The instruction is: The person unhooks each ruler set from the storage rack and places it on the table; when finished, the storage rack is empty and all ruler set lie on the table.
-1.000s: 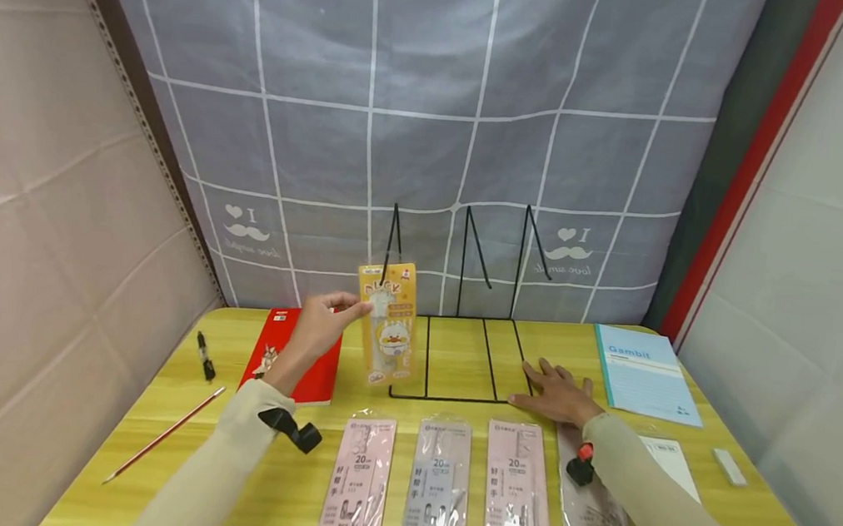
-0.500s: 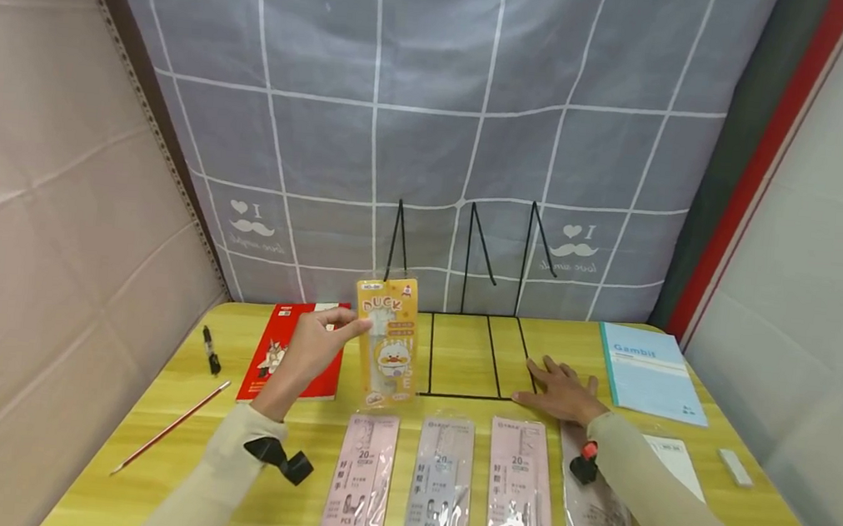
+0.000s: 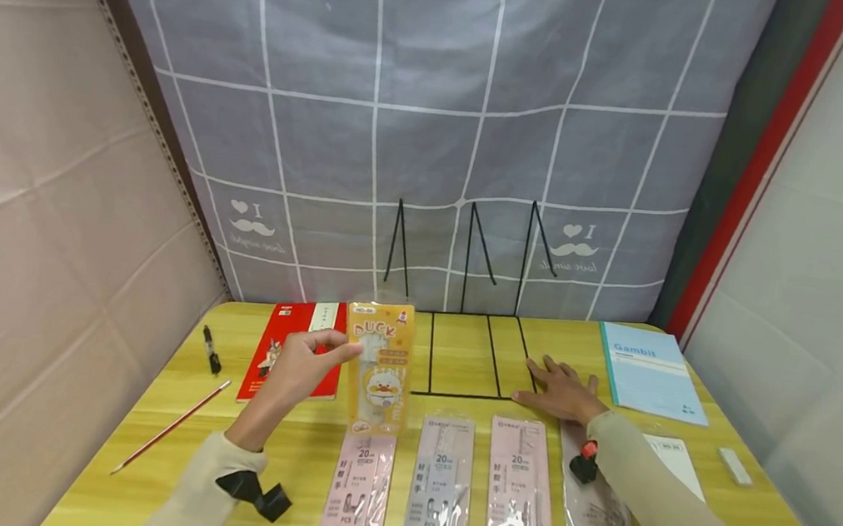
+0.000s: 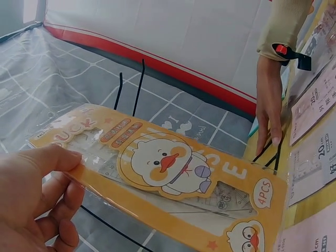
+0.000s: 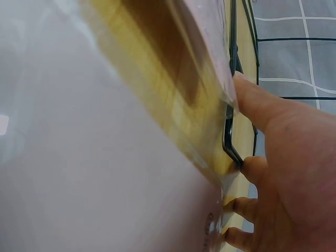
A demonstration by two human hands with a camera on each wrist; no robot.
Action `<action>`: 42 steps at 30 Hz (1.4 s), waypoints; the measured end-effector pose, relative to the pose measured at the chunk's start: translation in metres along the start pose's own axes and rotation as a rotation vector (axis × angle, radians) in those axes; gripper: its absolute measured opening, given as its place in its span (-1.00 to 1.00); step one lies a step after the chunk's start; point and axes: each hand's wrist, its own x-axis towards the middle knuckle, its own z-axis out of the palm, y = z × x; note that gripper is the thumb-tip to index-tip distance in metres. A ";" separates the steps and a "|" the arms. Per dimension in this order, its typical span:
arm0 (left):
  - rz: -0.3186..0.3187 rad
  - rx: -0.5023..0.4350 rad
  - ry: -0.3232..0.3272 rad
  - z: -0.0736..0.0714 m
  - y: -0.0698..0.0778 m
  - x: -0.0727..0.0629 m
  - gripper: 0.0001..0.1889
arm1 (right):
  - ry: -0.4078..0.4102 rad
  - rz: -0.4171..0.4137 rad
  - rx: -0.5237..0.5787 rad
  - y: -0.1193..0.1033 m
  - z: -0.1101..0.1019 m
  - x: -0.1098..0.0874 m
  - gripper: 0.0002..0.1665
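My left hand [image 3: 298, 378] pinches the left edge of a yellow DUCK ruler set packet [image 3: 383, 397] between thumb and fingers. The packet is upright in front of the left hook of a black wire rack [image 3: 469, 259], apart from it, and hides part of the rack's base. In the left wrist view its clear window shows ruler parts around a printed duck [image 4: 163, 163]. My right hand [image 3: 561, 390] rests with spread fingers on the front right corner of the rack's base. In the right wrist view, thumb and fingers [image 5: 254, 170] touch the black wire.
Several pink and grey ruler packets [image 3: 440, 482] lie along the table front. A red notebook [image 3: 324, 384], black pen [image 3: 211, 350] and pencil [image 3: 170, 427] are at left. A blue Gambit notebook [image 3: 652, 375] and white eraser [image 3: 735, 468] lie at right. A grey grid cloth [image 3: 431, 155] hangs behind.
My left hand has drawn the yellow ruler set packet off the left hook, down and toward me. The right hand stays on the rack's base.
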 end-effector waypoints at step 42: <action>-0.211 0.148 -0.224 -0.064 -0.137 -0.072 -0.67 | -0.001 0.008 -0.007 0.004 0.004 0.004 0.14</action>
